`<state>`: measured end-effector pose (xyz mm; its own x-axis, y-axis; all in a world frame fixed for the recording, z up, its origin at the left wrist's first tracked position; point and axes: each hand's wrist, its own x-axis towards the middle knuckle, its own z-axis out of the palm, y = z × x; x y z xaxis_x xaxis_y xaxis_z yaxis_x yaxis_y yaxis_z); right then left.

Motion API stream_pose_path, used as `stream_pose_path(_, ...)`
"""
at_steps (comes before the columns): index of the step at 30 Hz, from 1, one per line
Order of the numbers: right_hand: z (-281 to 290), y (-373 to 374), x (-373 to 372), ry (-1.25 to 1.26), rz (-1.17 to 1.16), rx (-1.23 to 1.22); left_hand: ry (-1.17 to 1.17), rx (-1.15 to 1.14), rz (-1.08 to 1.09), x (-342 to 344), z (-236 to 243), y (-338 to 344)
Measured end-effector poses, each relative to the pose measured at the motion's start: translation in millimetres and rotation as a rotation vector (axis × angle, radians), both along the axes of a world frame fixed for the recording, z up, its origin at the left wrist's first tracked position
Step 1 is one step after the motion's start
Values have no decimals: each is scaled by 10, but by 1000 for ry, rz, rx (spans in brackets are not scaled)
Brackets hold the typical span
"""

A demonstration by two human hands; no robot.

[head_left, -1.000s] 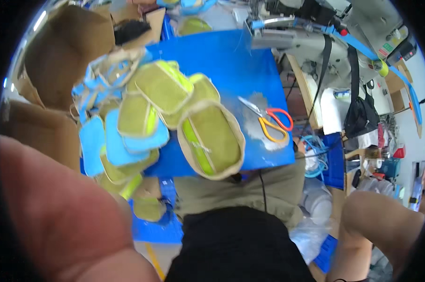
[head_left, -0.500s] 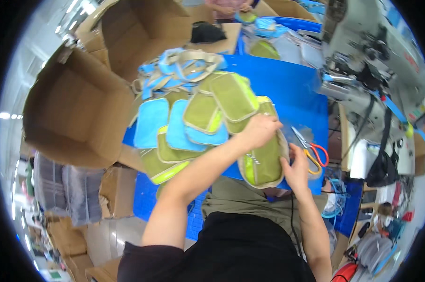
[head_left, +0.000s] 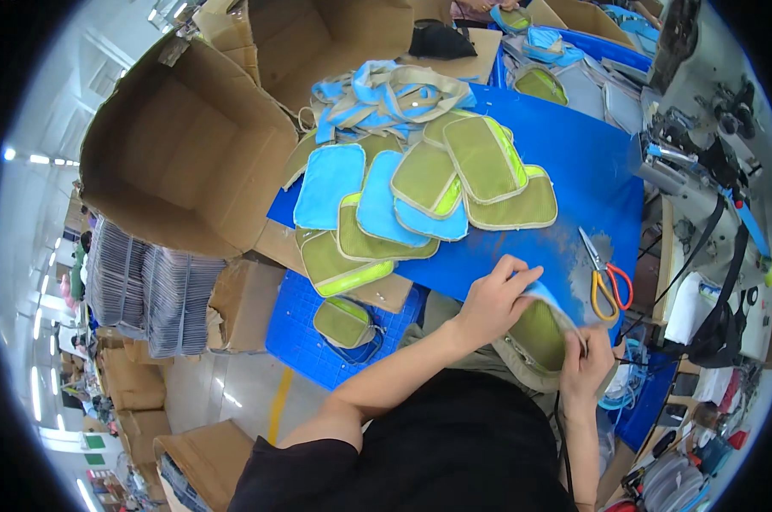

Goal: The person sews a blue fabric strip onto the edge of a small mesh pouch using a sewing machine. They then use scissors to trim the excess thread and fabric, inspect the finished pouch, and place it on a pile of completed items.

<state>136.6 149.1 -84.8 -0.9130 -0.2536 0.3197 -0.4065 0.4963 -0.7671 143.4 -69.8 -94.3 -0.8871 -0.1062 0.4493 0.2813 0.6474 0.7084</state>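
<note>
An olive-green fabric pouch point(head_left: 535, 340) with a pale edge hangs between my hands, close to my body at the table's front edge. My left hand point(head_left: 494, 300) pinches its upper edge, where a strip of light blue shows. On its right side, the fingers of my right hand point(head_left: 586, 362) close round the rim. The pouch's underside is hidden. Scissors point(head_left: 604, 277) with one orange and one red handle lie just beyond my right hand. Farther left, overlapping green pouch pieces point(head_left: 487, 158) and light blue pieces point(head_left: 329, 186) are spread over the blue tabletop point(head_left: 586, 162).
Blue and beige straps point(head_left: 386, 98) are heaped behind the pieces. Open cardboard boxes point(head_left: 190, 154) stand at the left. A sewing machine point(head_left: 710, 145) rises at the right. One small green pouch point(head_left: 343, 322) sits on a blue crate point(head_left: 296, 328) below the table.
The pouch has come off the tabletop toward my body and been turned, with both hands still on it. The view has shifted, so the table's things appear farther right.
</note>
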Motion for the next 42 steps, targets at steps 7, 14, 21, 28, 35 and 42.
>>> stream_pose_path(7, 333, 286, 228, -242, 330, -131, -277, 257, -245, 1021, 312, 43)
stream_pose_path(14, 107, 182, -185, -591, 293, -155, -899, 1146, -358, 1140, 432, 43)
stream_pose_path(21, 73, 277, -340, -617, 145, -142, -935, 1490, -502, 734, 34, -62)
stream_pose_path(28, 9, 305, -381, -610, 130, -151, -1076, 1544, -292, 507, -3, -26)
stream_pose_path(35, -187, 371, -390, -581, 41, -171, -998, 1305, -345, 144, 106, 64)
stream_pose_path(42, -51, 247, -474, -403, 42, -239, -907, 627, -526, -479, 411, 229)
